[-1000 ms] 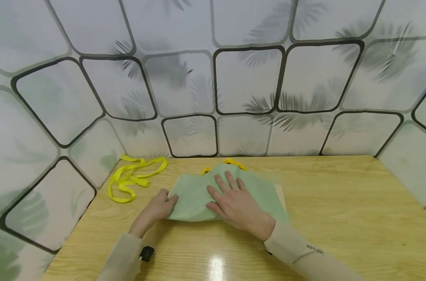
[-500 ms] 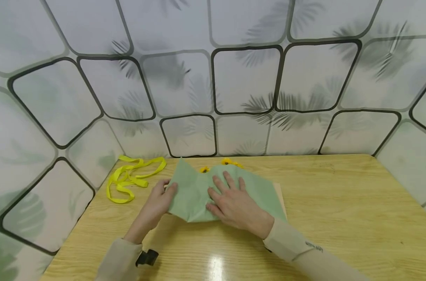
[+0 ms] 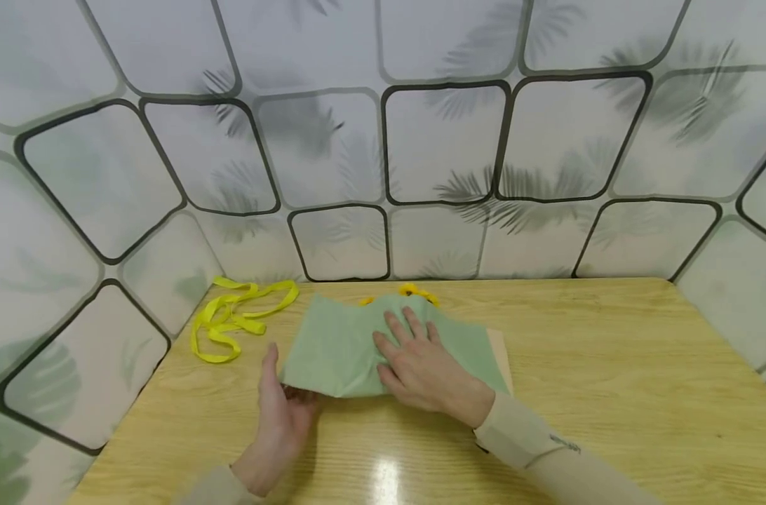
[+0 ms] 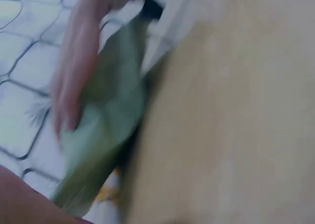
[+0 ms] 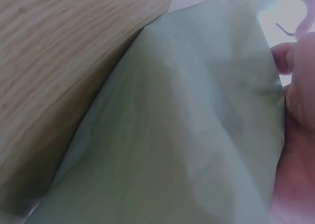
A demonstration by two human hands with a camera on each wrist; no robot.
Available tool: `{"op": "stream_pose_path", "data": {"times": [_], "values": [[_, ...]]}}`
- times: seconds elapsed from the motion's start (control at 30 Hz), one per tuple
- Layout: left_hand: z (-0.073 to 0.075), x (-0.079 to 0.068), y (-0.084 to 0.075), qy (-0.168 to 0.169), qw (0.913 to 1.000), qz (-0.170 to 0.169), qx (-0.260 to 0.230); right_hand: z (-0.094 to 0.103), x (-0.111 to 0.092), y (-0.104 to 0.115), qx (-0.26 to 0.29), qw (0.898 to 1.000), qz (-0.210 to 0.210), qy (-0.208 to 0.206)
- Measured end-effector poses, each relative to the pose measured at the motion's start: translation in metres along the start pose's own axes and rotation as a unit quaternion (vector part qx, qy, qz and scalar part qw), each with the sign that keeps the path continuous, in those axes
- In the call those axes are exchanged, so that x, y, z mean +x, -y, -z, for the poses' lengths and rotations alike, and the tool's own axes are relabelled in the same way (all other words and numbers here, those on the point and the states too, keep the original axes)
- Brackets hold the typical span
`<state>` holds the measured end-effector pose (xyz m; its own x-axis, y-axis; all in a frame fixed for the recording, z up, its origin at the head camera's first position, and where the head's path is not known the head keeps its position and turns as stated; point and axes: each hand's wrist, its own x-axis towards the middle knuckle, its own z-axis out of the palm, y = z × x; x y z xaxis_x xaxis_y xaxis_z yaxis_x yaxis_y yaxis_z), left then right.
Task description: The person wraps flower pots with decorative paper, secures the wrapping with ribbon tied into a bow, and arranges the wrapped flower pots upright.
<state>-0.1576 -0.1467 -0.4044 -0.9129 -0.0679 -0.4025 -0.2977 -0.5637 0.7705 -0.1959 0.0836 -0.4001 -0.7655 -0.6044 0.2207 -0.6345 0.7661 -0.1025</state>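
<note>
A sheet of pale green wrapping paper is folded over on the table, its creased surface filling the right wrist view. My right hand lies flat on it with fingers spread, pressing near its middle. At the paper's lower left corner is my left hand, thumb raised and fingers partly hidden beneath the edge. Yellow flowers with dark centres peek out behind the top edge. A beige strip of paper shows along the right side. In the blurred left wrist view, the green paper slopes under the right hand.
A loose yellow ribbon lies tangled at the back left of the wooden table. Behind the table's far edge hangs a patterned curtain-like backdrop, which continues along both sides.
My left hand has let go of the paper's left edge and moved down, turning thumb up under the corner. The paper's left part lifted and then lowered. My right hand has stayed in place.
</note>
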Motion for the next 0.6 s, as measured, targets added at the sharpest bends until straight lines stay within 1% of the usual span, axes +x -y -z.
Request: {"op": "stream_pose_path", "data": {"times": [0.03,0.1,0.13,0.2,0.23,0.27,0.33,0.43,0.47,0.5,0.6], "values": [[0.0,-0.004,0.005,0.008,0.9996,0.019,-0.016,0.001,0.001,0.001,0.003,1.0,-0.002,0.004],[0.0,-0.009,0.012,0.04,0.998,0.048,-0.01,0.001,0.002,0.003,0.007,1.0,-0.003,0.009],[-0.004,-0.008,0.015,0.056,0.9967,0.058,0.003,0.002,0.002,0.002,0.004,1.0,-0.004,0.011],[-0.012,-0.005,0.022,0.089,0.9938,0.063,0.025,0.002,0.003,0.001,-0.003,1.0,-0.003,0.01],[-0.016,-0.003,0.025,0.095,0.9933,0.058,0.032,0.002,0.003,0.001,-0.007,1.0,-0.003,0.011],[-0.019,0.001,0.029,0.091,0.9938,0.049,0.041,0.001,0.003,0.001,-0.008,1.0,-0.005,0.012],[-0.026,0.007,0.038,0.067,0.9963,0.029,0.045,-0.001,0.004,0.001,-0.007,1.0,-0.008,0.015],[-0.034,0.013,0.047,0.01,0.999,-0.004,0.044,-0.001,0.003,0.002,0.005,1.0,-0.009,0.025],[-0.036,0.014,0.049,-0.01,0.9987,-0.017,0.046,-0.001,0.003,0.002,0.009,1.0,-0.009,0.029],[-0.038,0.014,0.051,-0.021,0.9979,-0.031,0.053,0.0,0.003,0.001,0.013,0.999,-0.009,0.034],[-0.043,0.012,0.052,-0.044,0.9926,-0.064,0.094,0.003,0.002,0.0,0.019,0.999,-0.01,0.049]]}}
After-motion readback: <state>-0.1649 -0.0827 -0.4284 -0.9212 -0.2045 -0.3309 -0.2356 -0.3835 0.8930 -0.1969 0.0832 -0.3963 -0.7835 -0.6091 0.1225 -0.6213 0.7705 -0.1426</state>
